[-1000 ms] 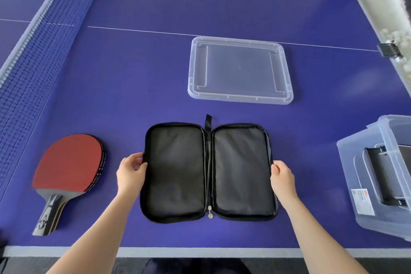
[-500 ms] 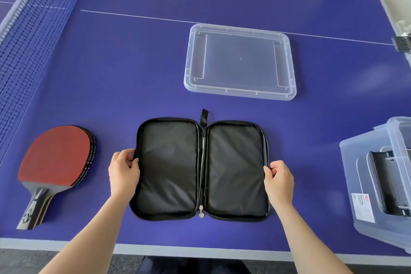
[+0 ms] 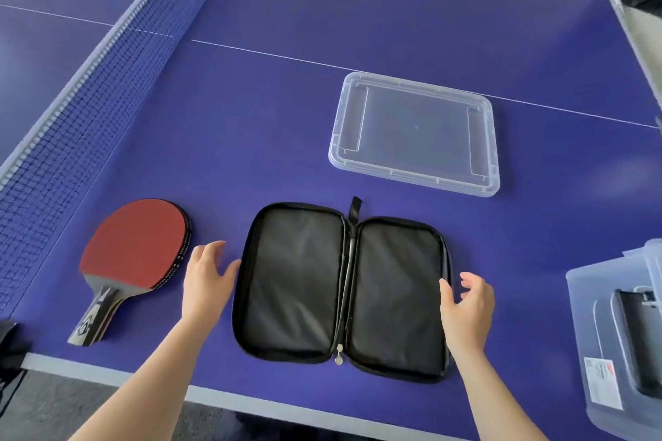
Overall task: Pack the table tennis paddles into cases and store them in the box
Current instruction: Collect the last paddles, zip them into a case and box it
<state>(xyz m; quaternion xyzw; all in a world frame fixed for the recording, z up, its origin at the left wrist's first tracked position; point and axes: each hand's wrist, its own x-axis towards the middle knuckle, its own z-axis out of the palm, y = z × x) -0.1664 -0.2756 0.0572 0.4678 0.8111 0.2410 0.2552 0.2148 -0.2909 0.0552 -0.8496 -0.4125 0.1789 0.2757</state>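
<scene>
Both hands are spread open and hold nothing: the left hand (image 3: 206,279) is just beside the left edge of the open black case (image 3: 297,283), and the right hand (image 3: 467,311) is at its right edge. The case lies flat on the desk (image 3: 250,118), long axis running away from the person, zipper pull nearest. The red paddle (image 3: 136,247) lies to its left, handle toward the near edge. A clear lid (image 3: 412,179) lies beyond the case and the box (image 3: 587,315) is at the right.

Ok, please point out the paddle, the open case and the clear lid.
paddle (image 3: 136,247): head view, red rubber face.
open case (image 3: 293,283): head view, left half's lining.
clear lid (image 3: 415,132): head view, flat middle panel.
</scene>
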